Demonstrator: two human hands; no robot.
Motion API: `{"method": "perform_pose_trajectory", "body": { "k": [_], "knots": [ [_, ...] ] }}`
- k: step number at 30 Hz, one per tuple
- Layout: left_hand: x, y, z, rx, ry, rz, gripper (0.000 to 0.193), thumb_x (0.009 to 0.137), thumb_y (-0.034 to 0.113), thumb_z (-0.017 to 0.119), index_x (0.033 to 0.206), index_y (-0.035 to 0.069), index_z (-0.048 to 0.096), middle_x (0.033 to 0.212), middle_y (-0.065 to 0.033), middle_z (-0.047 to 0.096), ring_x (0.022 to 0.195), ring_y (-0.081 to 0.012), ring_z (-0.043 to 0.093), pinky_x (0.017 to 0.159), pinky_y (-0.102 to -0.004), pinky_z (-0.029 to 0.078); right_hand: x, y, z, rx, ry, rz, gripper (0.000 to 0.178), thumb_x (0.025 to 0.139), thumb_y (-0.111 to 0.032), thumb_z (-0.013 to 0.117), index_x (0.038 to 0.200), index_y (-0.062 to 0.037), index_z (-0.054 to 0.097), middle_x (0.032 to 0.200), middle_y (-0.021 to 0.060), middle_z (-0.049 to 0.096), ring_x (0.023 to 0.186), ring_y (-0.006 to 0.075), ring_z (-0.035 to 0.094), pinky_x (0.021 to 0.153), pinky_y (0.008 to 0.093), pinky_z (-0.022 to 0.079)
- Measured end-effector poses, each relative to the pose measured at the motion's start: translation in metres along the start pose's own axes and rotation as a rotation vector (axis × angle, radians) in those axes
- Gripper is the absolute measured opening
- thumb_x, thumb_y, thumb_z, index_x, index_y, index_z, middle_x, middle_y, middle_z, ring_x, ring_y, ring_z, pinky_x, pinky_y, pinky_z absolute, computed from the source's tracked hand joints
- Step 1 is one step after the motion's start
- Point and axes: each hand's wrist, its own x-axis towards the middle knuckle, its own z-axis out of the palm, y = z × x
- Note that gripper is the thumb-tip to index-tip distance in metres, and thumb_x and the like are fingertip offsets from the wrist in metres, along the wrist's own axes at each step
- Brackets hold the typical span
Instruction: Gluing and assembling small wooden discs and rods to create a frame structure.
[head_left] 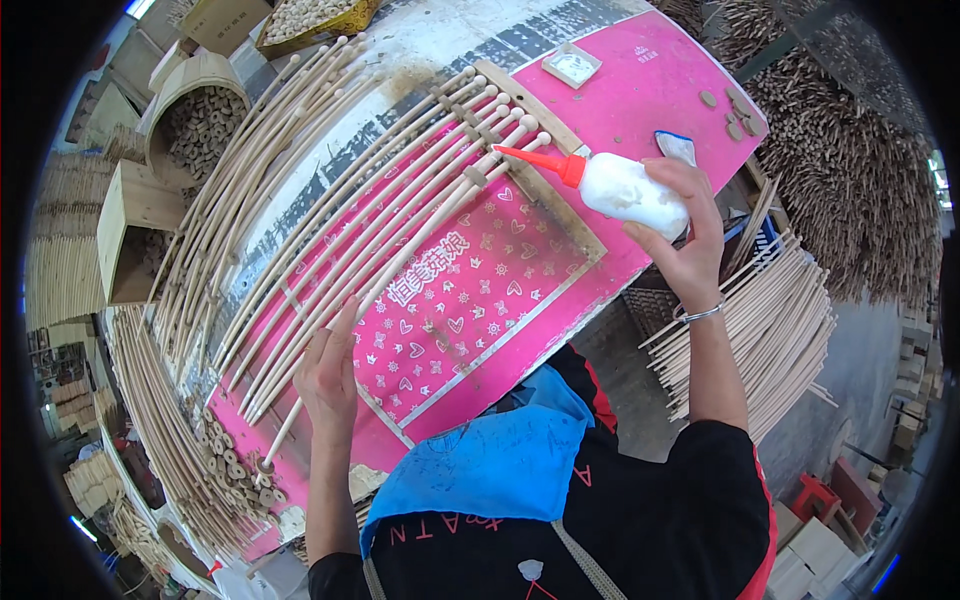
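My right hand (692, 235) is wrapped round a white squeeze glue bottle (630, 192) with a red cap. Its long red nozzle points left, near the ball-ended tips of the slim wooden rods (375, 222). These rods lie side by side across a pink printed board (450, 330), with round wooden balls at their far ends and small wooden collars just below. My left hand (328, 380) lies over the nearest rod with its fingers stretched out, touching it. That rod's lower end sits by a wooden ring (265, 466).
More rods (240, 200) lie at the left. Wooden rings (225, 455) are heaped by the near left edge. A wooden strip (530, 105) lies beyond the balls. A small square dish (572, 65) stands farther back. Bundled rods (750, 335) rest at the right, and a round bin (200, 110) holds wooden pieces.
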Motion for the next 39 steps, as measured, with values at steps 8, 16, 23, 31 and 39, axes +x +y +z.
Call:
{"method": "perform_pose_trajectory", "body": {
  "k": [8,16,23,31,39],
  "knots": [
    [0.001,0.006,-0.001,-0.006,0.002,-0.001,0.059,0.089,-0.007,0.065,0.143,0.015,0.067,0.084,-0.0114,0.061,0.072,-0.0236,0.062,0.067,-0.0374,0.051,-0.013,-0.008,0.014,-0.205,0.055,-0.177,0.057,0.067,-0.009,0.09,0.121,-0.0103,0.071,0.126,0.0106,0.069,0.114,0.0315,0.063,0.099,0.0436,0.049],
    [0.0,0.012,0.0,-0.052,-0.013,-0.022,0.057,0.089,-0.007,0.066,0.142,0.013,0.068,0.083,-0.0116,0.06,0.071,-0.0222,0.061,0.066,-0.0358,0.05,-0.035,-0.002,0.025,-0.339,0.103,-0.318,0.062,0.061,-0.007,0.089,0.12,-0.0168,0.075,0.13,0.0077,0.068,0.115,0.0301,0.061,0.098,0.0405,0.049],
    [-0.002,0.01,0.001,-0.06,-0.014,-0.015,0.056,0.09,-0.007,0.066,0.142,0.013,0.068,0.081,-0.011,0.057,0.069,-0.0215,0.058,0.065,-0.035,0.049,-0.044,0.007,0.024,-0.276,0.108,-0.221,0.059,0.065,-0.009,0.091,0.121,-0.0131,0.072,0.131,0.01,0.067,0.115,0.031,0.061,0.099,0.0416,0.048],
    [-0.007,0.007,-0.005,-0.053,-0.019,-0.024,0.053,0.09,-0.007,0.067,0.14,0.01,0.069,0.086,-0.011,0.064,0.072,-0.0198,0.063,0.065,-0.0339,0.05,-0.052,0.011,0.029,0.026,0.109,0.052,0.059,0.069,-0.01,0.09,0.124,-0.0061,0.067,0.127,0.0139,0.067,0.116,0.0316,0.062,0.099,0.0424,0.048],
    [-0.004,0.003,-0.023,0.031,0.052,-0.025,0.051,0.091,-0.009,0.064,0.14,0.006,0.068,0.083,-0.0102,0.063,0.069,-0.0206,0.06,0.064,-0.0327,0.049,-0.048,0.01,0.028,0.002,0.058,0.075,0.062,0.07,-0.01,0.09,0.127,-0.0048,0.066,0.127,0.0143,0.067,0.117,0.0317,0.062,0.101,0.0416,0.048]
  ]
}}
